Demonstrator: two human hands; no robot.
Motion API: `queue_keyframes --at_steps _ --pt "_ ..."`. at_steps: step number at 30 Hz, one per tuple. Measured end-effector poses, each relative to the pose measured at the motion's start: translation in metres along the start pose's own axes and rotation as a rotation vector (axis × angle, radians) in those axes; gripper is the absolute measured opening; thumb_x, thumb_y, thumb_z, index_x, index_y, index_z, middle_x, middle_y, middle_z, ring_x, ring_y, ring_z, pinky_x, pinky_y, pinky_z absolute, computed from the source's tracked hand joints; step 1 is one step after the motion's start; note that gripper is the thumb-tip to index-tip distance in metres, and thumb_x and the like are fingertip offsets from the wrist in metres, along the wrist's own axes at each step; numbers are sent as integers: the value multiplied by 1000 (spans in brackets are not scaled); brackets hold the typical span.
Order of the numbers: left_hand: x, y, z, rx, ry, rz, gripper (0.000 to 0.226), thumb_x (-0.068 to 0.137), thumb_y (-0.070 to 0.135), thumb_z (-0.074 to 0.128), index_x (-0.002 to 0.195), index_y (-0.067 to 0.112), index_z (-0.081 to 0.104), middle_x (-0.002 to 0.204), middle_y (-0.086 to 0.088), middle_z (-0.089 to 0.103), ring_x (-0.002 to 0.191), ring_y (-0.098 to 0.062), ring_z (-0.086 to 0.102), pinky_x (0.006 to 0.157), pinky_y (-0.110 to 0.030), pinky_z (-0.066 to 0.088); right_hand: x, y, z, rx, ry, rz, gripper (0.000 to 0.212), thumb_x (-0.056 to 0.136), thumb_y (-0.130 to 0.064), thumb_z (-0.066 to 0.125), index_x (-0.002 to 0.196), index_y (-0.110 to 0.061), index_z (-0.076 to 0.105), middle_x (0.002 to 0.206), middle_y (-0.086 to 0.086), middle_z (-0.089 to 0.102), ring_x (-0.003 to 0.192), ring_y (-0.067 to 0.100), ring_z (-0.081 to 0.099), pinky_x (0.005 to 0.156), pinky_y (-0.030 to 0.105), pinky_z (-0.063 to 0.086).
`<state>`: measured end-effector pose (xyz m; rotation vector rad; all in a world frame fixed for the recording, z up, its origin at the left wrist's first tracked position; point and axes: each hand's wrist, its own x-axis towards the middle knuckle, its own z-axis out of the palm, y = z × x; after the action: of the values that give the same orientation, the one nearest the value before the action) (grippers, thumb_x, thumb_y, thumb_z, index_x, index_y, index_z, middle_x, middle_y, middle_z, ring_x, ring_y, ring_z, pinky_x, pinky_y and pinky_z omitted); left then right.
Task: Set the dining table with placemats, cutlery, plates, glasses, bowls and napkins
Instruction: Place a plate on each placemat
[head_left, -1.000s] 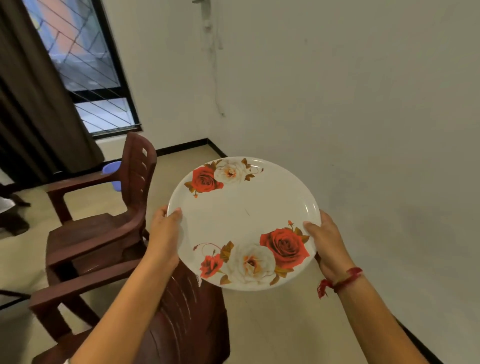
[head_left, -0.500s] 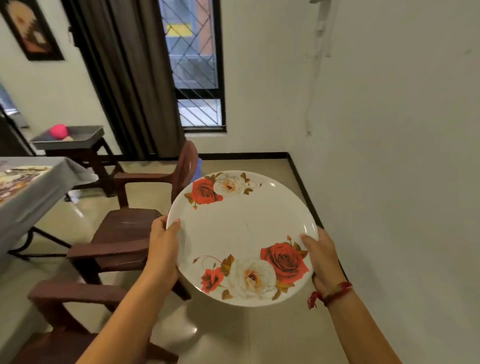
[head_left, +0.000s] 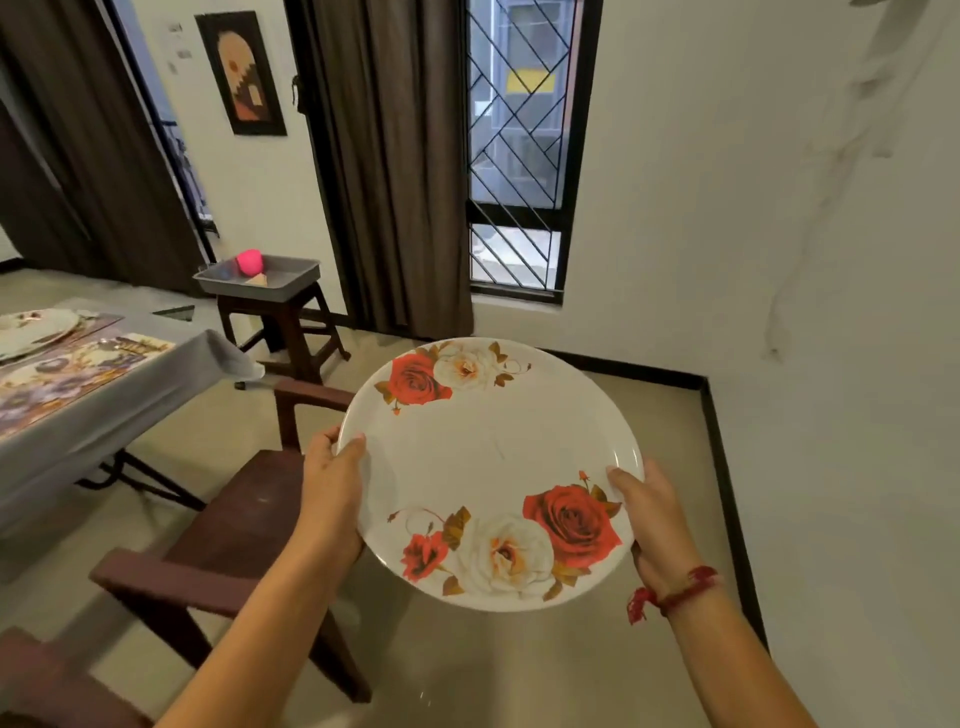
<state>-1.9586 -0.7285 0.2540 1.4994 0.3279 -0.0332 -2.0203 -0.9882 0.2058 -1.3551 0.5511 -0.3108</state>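
Note:
A white plate (head_left: 498, 457) printed with red and white roses is held level in front of me, above the floor. My left hand (head_left: 332, 483) grips its left rim and my right hand (head_left: 649, 514) grips its right rim, thumbs on top. At the far left stands the dining table (head_left: 104, 415) under a grey cloth. On it lie a patterned placemat (head_left: 57, 384) with cutlery (head_left: 130, 345) on its far end, and another plate (head_left: 31, 330) farther back.
A dark brown chair (head_left: 234, 525) stands between me and the table, a second chair (head_left: 36, 680) at the lower left. A stool (head_left: 283, 322) carries a grey tray (head_left: 260, 278) with a pink object. Curtains, a barred window and a white wall close the right side.
The view has swung left: the table, stool and curtains have come into sight. Both hands keep the same grip on the plate.

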Motion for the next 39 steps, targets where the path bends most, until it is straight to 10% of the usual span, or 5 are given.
queue_keyframes --at_steps 19,32,39 --pt "289 43 243 -77 459 34 27 100 17 43 126 13 43 98 -6 58 74 -20 61 51 -29 52 476 -86 90 -177 -462 129 11 95 -12 51 105 -12 54 91 17 68 72 29 66 63 37 56" --pt "513 75 206 -99 882 27 24 96 11 46 119 7 51 96 -6 58 75 -18 57 56 -29 45 675 -76 342 -370 -872 205 14 93 -7 49 100 -11 60 99 24 68 88 42 64 87 58 50" --pt "594 88 158 -135 1075 42 15 96 11 45 111 12 48 98 -8 58 74 -18 56 54 -27 43 723 -61 494 -436 -1063 178 12 93 -5 49 90 -14 57 88 17 67 74 32 63 68 40 53"
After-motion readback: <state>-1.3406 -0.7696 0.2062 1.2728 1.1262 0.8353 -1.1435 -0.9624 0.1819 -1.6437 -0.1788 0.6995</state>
